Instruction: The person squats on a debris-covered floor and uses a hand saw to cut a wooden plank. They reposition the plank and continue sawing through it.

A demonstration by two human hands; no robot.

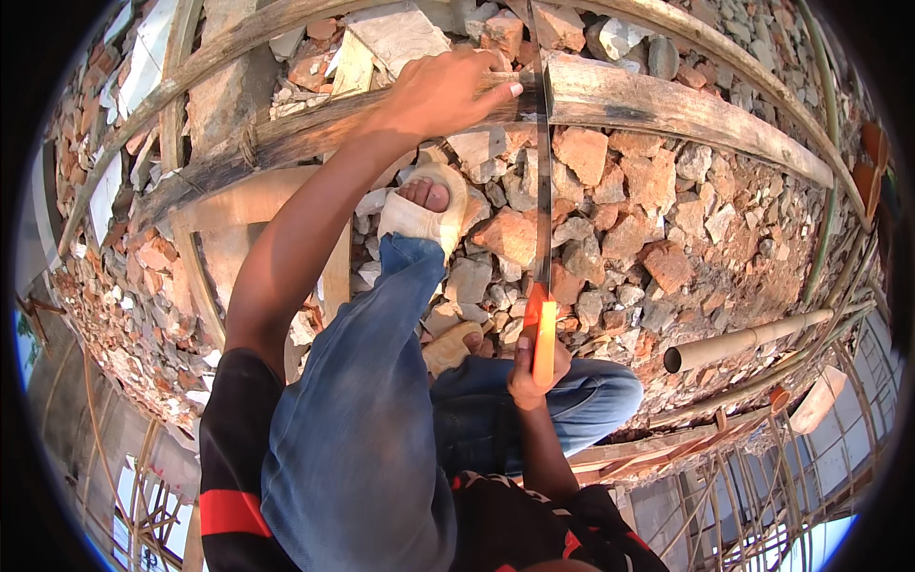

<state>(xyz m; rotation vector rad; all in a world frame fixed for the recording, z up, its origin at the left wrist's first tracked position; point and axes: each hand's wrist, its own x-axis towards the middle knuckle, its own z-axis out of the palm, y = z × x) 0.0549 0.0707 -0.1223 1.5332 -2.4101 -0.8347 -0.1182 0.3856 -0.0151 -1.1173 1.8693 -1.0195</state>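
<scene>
Wooden beam (305, 138) at the top, its long axis running from ten o'clock to two. The left hand (443, 92), the nearer one, lies on it near twelve, fingers bent toward the far edge; whether they grip, I cannot tell. Just beside it, the saw (544, 210) crosses the beam nearly square. The right hand (534, 372), near five, closes its fingers around the orange handle (544, 338), beam at twelve from them.
</scene>
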